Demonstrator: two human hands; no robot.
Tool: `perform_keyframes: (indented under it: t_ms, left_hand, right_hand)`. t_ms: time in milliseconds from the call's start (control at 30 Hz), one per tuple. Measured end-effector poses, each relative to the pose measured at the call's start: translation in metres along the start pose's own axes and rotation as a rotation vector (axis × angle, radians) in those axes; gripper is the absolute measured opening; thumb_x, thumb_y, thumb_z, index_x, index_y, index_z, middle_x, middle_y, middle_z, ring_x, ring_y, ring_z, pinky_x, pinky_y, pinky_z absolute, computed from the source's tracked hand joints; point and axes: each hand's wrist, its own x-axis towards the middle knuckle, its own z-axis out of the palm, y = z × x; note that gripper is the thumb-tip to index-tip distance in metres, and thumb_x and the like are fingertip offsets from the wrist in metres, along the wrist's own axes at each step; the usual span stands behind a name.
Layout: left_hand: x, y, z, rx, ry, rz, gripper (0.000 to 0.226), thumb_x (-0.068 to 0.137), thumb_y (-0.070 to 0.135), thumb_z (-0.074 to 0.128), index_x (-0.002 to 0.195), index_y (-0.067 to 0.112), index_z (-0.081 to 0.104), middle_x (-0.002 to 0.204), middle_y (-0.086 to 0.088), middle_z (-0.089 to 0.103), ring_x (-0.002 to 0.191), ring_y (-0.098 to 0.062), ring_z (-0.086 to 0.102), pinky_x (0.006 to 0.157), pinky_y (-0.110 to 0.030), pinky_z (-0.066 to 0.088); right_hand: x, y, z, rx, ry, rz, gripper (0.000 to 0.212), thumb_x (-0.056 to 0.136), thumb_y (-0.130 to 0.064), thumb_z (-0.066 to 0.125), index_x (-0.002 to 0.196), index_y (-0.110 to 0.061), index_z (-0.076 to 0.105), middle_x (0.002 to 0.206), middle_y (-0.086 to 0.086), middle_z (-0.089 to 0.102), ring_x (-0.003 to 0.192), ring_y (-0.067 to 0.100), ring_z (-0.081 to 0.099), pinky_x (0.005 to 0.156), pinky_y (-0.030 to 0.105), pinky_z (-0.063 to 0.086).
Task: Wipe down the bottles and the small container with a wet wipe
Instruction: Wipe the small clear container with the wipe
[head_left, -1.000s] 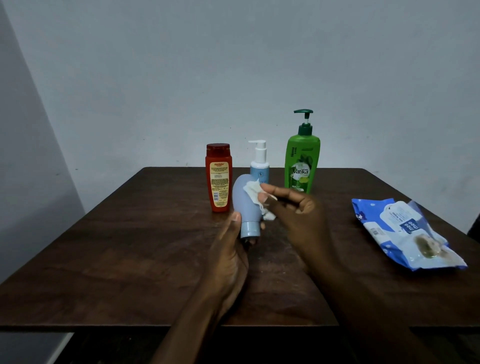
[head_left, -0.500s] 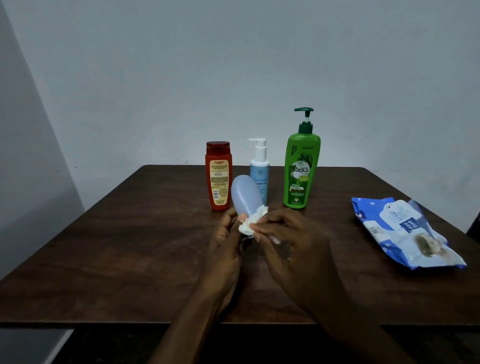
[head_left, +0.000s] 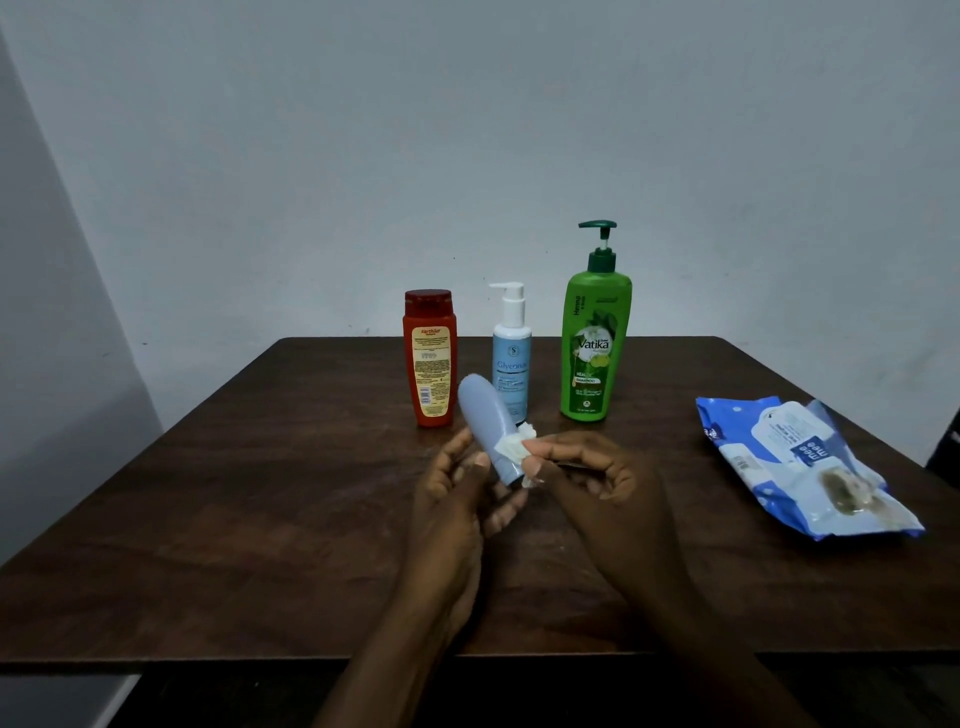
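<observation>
three bottles (head_left: 430, 364) (head_left: 511, 358) (head_left: 592, 353), one small container (head_left: 483, 415), one wipe (head_left: 511, 447), one pack (head_left: 800, 462), two hands (head_left: 452, 509) (head_left: 597, 483).

A small grey-blue container (head_left: 485, 422) is held above a dark wooden table (head_left: 260, 499) by the left hand (head_left: 460, 499), its rounded end tilted up and to the left. A crumpled white wet wipe (head_left: 514, 446) is pinched by the right hand (head_left: 592, 480) and pressed against the container's lower part. Behind the hands, three bottles are stood upright in a row: a red bottle (head_left: 430, 358), a pale blue pump bottle (head_left: 511, 358) and a green pump bottle (head_left: 595, 338). A blue wipes pack (head_left: 800, 462) is laid flat to the right.
</observation>
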Motion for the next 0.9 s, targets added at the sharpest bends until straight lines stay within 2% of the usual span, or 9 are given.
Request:
perform_keyframes:
  t_ms: [100,200,300,400,533,667,767,833,900]
  left_hand:
    - [0.001,0.003,0.004,0.021,-0.002,-0.049,0.026,0.099,0.010,0.051,0.121,0.019,0.062,0.099,0.000,0.079,0.092,-0.016,0.076,0.082,-0.033,0.060]
    - [-0.001,0.005,0.011,0.042,-0.020,-0.067,0.035,0.093,0.021,0.062,0.126,0.009,0.063,0.103,-0.005,0.078,0.088,-0.015,0.075,0.081,-0.032,0.061]
    - [-0.002,0.003,0.013,0.024,-0.023,-0.091,0.037,0.090,0.024,0.066,0.122,0.006,0.066,0.105,-0.008,0.078,0.089,-0.014,0.075,0.077,-0.030,0.062]
    - [-0.003,0.003,0.015,-0.050,-0.061,-0.128,0.046,0.086,0.032,0.063,0.127,0.010,0.063,0.114,-0.008,0.075,0.103,-0.019,0.073,0.086,-0.037,0.060]
    - [-0.004,0.006,0.014,-0.256,-0.167,-0.204,0.052,0.094,0.036,0.049,0.138,0.011,0.051,0.132,-0.010,0.067,0.122,-0.027,0.064,0.101,-0.051,0.051]
    - [-0.003,0.010,0.015,-0.382,-0.215,-0.220,0.057,0.095,0.036,0.050,0.143,0.006,0.046,0.136,-0.013,0.063,0.119,-0.024,0.064,0.095,-0.040,0.057]
    - [-0.001,0.009,0.014,-0.575,-0.248,-0.269,0.066,0.093,0.034,0.060,0.147,0.002,0.041,0.142,-0.016,0.058,0.110,-0.024,0.070,0.084,-0.040,0.061]
    - [0.000,0.006,0.017,-0.669,-0.259,-0.263,0.069,0.085,0.031,0.075,0.141,0.001,0.051,0.130,-0.018,0.065,0.101,-0.026,0.073,0.082,-0.043,0.061]
    - [-0.003,0.004,0.023,-0.691,-0.244,-0.273,0.060,0.077,0.030,0.081,0.125,-0.002,0.062,0.100,-0.019,0.071,0.081,-0.025,0.074,0.077,-0.041,0.063]
  right_hand:
    - [-0.003,0.002,0.000,-0.086,0.015,-0.050,0.019,0.080,-0.008,0.080,0.094,-0.021,0.079,0.098,-0.014,0.075,0.098,0.010,0.071,0.088,0.037,0.058]
    - [-0.003,0.002,-0.003,-0.114,0.009,-0.081,0.021,0.080,-0.007,0.080,0.095,-0.022,0.080,0.098,-0.016,0.074,0.098,0.007,0.071,0.087,0.031,0.057]
    - [-0.002,-0.002,-0.002,-0.074,-0.028,-0.057,0.022,0.079,-0.003,0.080,0.090,-0.022,0.079,0.095,-0.016,0.075,0.094,0.002,0.071,0.083,0.020,0.056]
    - [-0.002,-0.004,0.001,0.037,-0.039,0.039,0.020,0.078,0.001,0.079,0.085,-0.018,0.078,0.088,-0.014,0.077,0.085,-0.001,0.072,0.075,0.010,0.053]
    - [-0.002,-0.005,0.002,0.109,-0.049,0.081,0.015,0.079,-0.002,0.078,0.092,-0.009,0.079,0.093,-0.005,0.079,0.090,0.007,0.074,0.078,0.015,0.054]
    - [-0.001,-0.009,0.002,0.258,-0.025,0.207,0.017,0.079,-0.001,0.077,0.094,-0.008,0.078,0.093,-0.002,0.079,0.090,0.007,0.074,0.075,0.017,0.054]
    - [-0.009,-0.012,0.009,0.373,0.009,0.287,0.016,0.083,0.001,0.072,0.095,-0.008,0.076,0.090,-0.004,0.079,0.085,0.005,0.074,0.070,0.014,0.054]
    - [-0.015,-0.012,0.014,0.447,0.061,0.339,0.016,0.082,-0.002,0.072,0.095,-0.011,0.076,0.092,-0.003,0.079,0.089,0.009,0.074,0.072,0.017,0.057]
    - [-0.019,-0.012,0.017,0.528,0.122,0.393,0.020,0.076,-0.009,0.074,0.096,-0.012,0.076,0.097,0.001,0.078,0.094,0.013,0.074,0.076,0.023,0.058]
